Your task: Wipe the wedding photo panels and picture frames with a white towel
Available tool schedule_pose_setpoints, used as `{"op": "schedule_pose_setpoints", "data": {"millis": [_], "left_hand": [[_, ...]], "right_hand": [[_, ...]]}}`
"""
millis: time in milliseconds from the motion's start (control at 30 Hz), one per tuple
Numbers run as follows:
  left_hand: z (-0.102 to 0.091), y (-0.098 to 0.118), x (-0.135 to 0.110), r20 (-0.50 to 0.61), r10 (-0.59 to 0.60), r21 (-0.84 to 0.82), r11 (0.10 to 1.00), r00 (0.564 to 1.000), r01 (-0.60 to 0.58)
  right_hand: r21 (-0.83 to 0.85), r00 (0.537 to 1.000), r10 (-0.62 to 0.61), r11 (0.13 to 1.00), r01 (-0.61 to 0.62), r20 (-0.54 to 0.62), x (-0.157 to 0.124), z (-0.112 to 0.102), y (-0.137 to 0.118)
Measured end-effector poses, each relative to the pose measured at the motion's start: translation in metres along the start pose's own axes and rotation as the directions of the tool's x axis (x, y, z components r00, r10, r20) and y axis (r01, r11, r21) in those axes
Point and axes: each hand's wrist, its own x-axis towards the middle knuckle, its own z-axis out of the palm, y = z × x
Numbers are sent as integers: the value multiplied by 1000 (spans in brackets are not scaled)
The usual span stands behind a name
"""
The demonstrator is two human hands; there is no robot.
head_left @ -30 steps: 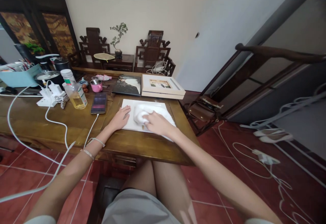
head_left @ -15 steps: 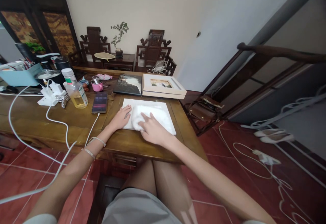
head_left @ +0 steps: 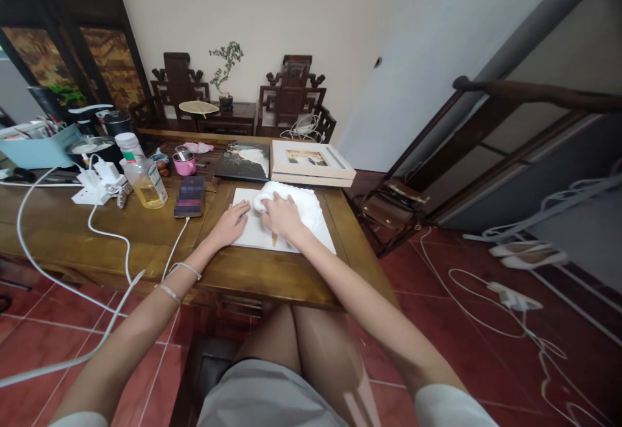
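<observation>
A pale flat board (head_left: 253, 238) lies on the wooden table near its front right corner. My left hand (head_left: 234, 221) rests flat on the board's left edge, fingers stretched out and apart from the cloth. On the board is a bunched white cloth (head_left: 307, 205), with my right hand (head_left: 282, 217) pressed into its left part, fingers curled into the fabric. A small brownish patch shows on the board just below my right hand. The cloth and my hand hide much of the board's surface.
Behind the board lie a dark picture panel (head_left: 243, 160) and stacked pale frames (head_left: 312, 162). To the left are a phone (head_left: 189, 197) on a cable, a bottle of yellow liquid (head_left: 146, 177), a pink cup (head_left: 184, 162) and a white power strip (head_left: 94, 187).
My right hand and the white cloth have moved away from me across the board, uncovering its near part. My left hand has stayed in place.
</observation>
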Motion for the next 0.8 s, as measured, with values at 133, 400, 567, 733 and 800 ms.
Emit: {"op": "schedule_pose_setpoints", "data": {"millis": [133, 400, 567, 733, 800], "left_hand": [[-9, 3, 0, -79, -102, -139, 986, 992, 90], [-7, 10, -4, -89, -83, -165, 984, 993, 68], [-2, 10, -2, -14, -55, -61, 997, 998, 54], [-1, 5, -1, -27, -15, -12, 1000, 1000, 15], [-2, 3, -1, -15, 6, 8, 1000, 1000, -6]], "right_hand": [[22, 994, -107, 994, 106, 8, -4, 6, -23], [173, 870, -486, 867, 468, 83, -79, -13, -12], [116, 969, -235, 967, 226, 73, -81, -20, 1], [75, 999, -19, 997, 16, 46, -20, -13, 12], [91, 999, 1, 996, -4, 39, 11, -9, 13]]}}
